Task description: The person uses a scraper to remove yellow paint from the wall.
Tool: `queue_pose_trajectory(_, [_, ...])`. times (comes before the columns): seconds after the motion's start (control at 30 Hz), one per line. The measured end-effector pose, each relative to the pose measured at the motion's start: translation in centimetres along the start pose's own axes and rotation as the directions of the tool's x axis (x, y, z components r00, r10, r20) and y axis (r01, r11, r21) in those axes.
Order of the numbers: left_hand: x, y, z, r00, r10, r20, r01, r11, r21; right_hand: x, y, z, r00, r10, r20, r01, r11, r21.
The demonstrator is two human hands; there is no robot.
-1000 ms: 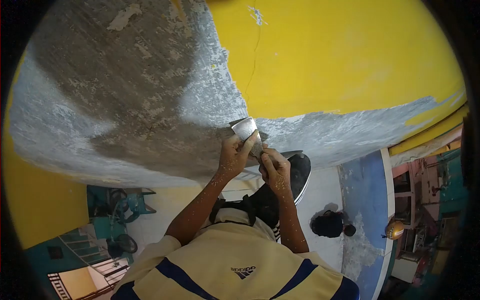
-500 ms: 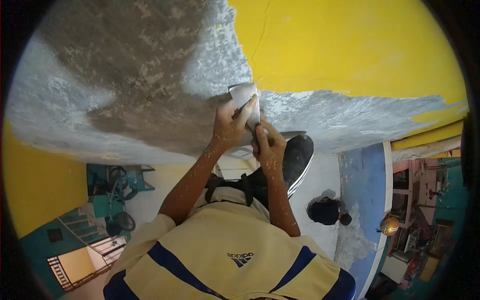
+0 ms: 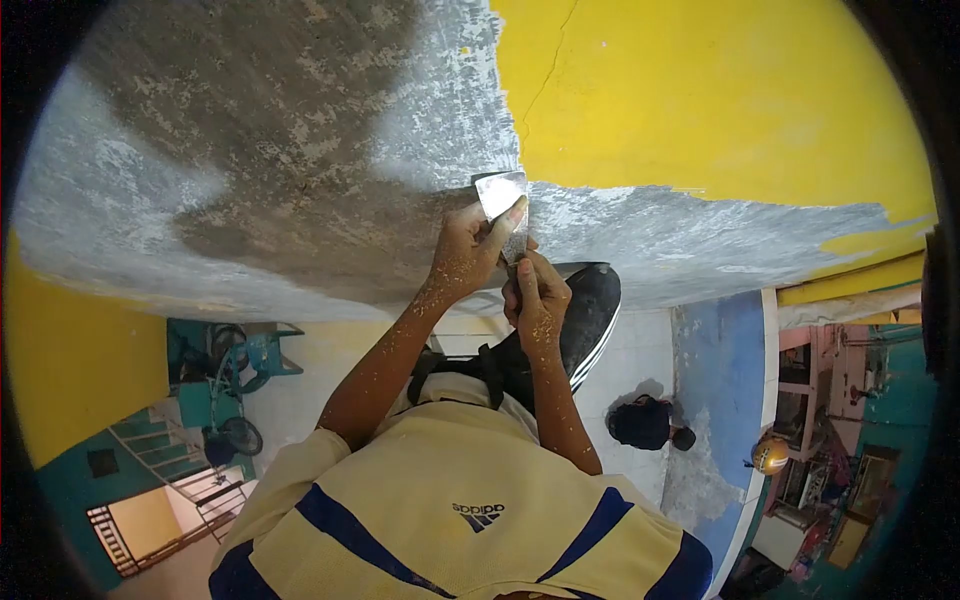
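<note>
A metal putty knife (image 3: 504, 196) is pressed against the wall, its wide blade edge at the corner where yellow paint (image 3: 700, 95) meets a scraped grey area (image 3: 300, 150). My left hand (image 3: 468, 250) is closed on the blade, with the thumb lying along its face. Lower down, my right hand (image 3: 540, 298) wraps round the narrow end; the handle is mostly hidden by the fingers. Pale flakes speckle both hands and forearms.
Below the wall, one dark shoe (image 3: 594, 315) shows on the pale floor. A person in dark clothes (image 3: 642, 423) is low near a blue wall (image 3: 725, 360). An orange helmet (image 3: 770, 455) lies at right, a bicycle (image 3: 235, 400) stands at left. A thin crack runs through the yellow paint.
The putty knife and my left hand have shifted slightly right and down in view, and the blade now shines brightly. The wall scene has shifted a little too; both grips stay the same.
</note>
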State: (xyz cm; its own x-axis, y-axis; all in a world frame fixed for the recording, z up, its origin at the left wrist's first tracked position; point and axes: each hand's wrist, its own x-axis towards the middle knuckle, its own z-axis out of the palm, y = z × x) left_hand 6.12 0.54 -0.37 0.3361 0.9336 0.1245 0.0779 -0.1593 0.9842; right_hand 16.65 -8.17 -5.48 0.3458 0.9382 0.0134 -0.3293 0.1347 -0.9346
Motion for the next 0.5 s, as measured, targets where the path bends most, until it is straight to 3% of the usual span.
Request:
queue_pose_trajectory(0.13, [0.0,2.3,0.1,0.990,0.123,-0.072,-0.124,0.992,-0.018,0.4,-0.7,0.5,1.000,0.012,0.022,-0.013,1.000,0.012])
queue_pose_trajectory(0.23, [0.3,2.5,-0.3,0.995,0.101,-0.025,-0.102,0.994,-0.028,0.7,-1.2,0.5,0.997,0.045,0.062,-0.047,0.998,0.041])
queue_pose_trajectory(0.33, [0.6,1.6,-1.0,0.994,0.103,-0.020,-0.101,0.990,0.102,0.5,-1.1,1.1,0.998,0.058,0.033,-0.060,0.996,0.071])
queue_pose_trajectory(0.43, [0.5,2.3,-0.7,0.986,0.166,-0.033,-0.165,0.986,0.032,0.2,-1.8,1.8,0.999,0.050,-0.008,-0.050,0.998,0.039])
queue_pose_trajectory(0.5, [1.1,3.8,-1.5,0.950,0.310,-0.023,-0.307,0.947,0.098,0.6,-3.4,2.4,1.000,0.024,0.013,-0.025,0.999,0.022])
